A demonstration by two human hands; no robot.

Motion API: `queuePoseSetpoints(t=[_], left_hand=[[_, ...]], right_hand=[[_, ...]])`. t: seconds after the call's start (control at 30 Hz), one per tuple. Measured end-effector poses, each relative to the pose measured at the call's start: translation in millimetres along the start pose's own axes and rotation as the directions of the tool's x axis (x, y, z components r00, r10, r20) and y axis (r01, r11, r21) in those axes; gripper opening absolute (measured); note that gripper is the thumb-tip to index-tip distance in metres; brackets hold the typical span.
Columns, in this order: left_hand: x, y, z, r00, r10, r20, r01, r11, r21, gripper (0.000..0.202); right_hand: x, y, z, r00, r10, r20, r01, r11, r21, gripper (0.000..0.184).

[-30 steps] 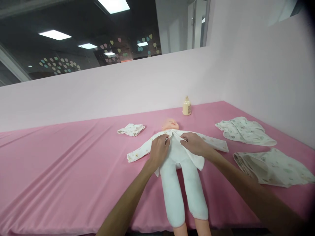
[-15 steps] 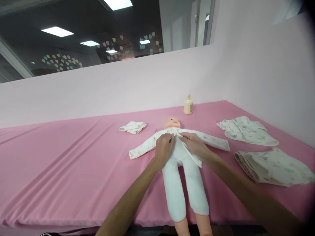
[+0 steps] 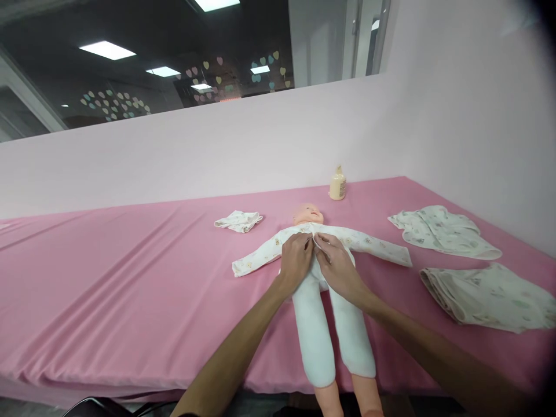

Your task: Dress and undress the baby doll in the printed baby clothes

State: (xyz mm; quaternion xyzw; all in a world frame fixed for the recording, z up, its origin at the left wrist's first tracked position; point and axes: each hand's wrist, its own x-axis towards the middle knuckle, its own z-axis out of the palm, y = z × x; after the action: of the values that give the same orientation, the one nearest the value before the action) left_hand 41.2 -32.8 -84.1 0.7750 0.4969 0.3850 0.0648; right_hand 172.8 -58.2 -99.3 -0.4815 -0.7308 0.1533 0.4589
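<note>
A baby doll [image 3: 309,214] lies on its back, its head toward the wall and its white padded legs toward me. It wears a long-sleeved white baby shirt [image 3: 382,247] with small prints, both sleeves spread out to the sides. At the chest, my left hand [image 3: 296,262] pinches one front edge of the shirt. Right beside it, my right hand [image 3: 339,269] pinches the other front edge, fingertips nearly touching the left ones. Whatever fastener lies between the fingertips is hidden.
The doll lies on a pink sheet [image 3: 130,301]. Left of its head is a small folded white cloth [image 3: 238,221]. A cream pump bottle [image 3: 337,184] stands near the wall. Two printed garments, one crumpled [image 3: 443,231] and one folded [image 3: 490,298], lie at right.
My right hand has drawn its shirt edge inward to the middle of the chest, against my left hand. The loose shirt flap no longer hangs out at the right hip.
</note>
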Motion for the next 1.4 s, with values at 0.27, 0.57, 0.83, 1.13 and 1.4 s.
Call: queuePoseSetpoints(t=[0.27, 0.57, 0.83, 1.13, 1.4], left_hand=[[1, 1, -0.5, 0.997, -0.077, 0.000, 0.076, 0.990, -0.117, 0.030], [7, -6, -8.1, 0.971, -0.179, 0.161, 0.235, 0.844, -0.481, 0.023], [15, -13, -13.3, 0.941, -0.250, 0.229, 0.337, 0.755, -0.562, 0.024], [15, -13, -13.5, 0.959, -0.190, 0.210, 0.258, 0.895, -0.364, 0.025], [14, -8, -10.6, 0.965, -0.202, 0.166, 0.242, 0.932, -0.270, 0.027]], right_hand=[[-5, -3, 5, 0.999, -0.022, 0.039, 0.021, 1.000, 0.019, 0.048], [-3, -2, 0, 0.997, -0.013, 0.076, 0.009, 0.999, 0.051, 0.053], [-6, 1, 4, 0.989, -0.075, 0.124, 0.084, 0.994, -0.064, 0.057], [-9, 4, 2, 0.988, -0.123, 0.097, 0.135, 0.982, -0.133, 0.057], [-7, 4, 7, 0.987, -0.156, 0.038, 0.161, 0.940, -0.301, 0.054]])
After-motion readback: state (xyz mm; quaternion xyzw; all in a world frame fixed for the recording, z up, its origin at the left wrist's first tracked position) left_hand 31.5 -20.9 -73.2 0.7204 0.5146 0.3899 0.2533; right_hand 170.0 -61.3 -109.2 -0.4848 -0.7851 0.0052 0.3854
